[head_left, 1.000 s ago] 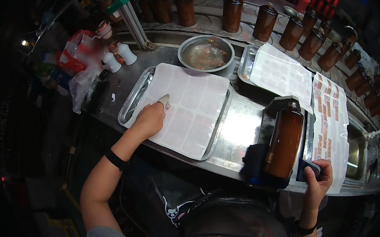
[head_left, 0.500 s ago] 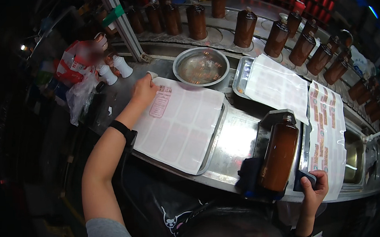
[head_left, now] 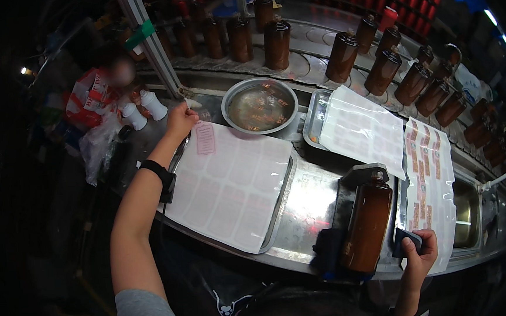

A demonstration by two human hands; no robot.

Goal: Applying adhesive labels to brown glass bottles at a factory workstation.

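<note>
Near the far left corner of a white label sheet (head_left: 231, 183), my left hand (head_left: 181, 122) pinches a small pale, translucent label (head_left: 193, 104). The sheet lies over a metal tray (head_left: 280, 215) and bears one pink-framed label (head_left: 205, 139) close to that hand. My right hand (head_left: 422, 253) grips a flat dark-blue scraper (head_left: 407, 242) between thumb and fingers. Left of it a brown bottle (head_left: 368, 223) lies tilted in a dark holder (head_left: 349, 195), its neck pointing away from me. A dark-blue cloth (head_left: 328, 249) sits against the holder's left side.
A steel bowl of liquid (head_left: 260, 106) with small printed pieces stands beyond the sheet. Right of it are a second tray (head_left: 314, 115) with white sheets (head_left: 362, 130) and a printed label sheet (head_left: 429, 175). Several brown bottles (head_left: 343, 58) line the conveyor behind. A sink (head_left: 467, 219) is at right.
My left hand has drawn the pinched label clear of the sheet, where the brownish printed patches beside the pink frame are gone. My right hand stays by the bottle with the scraper.
</note>
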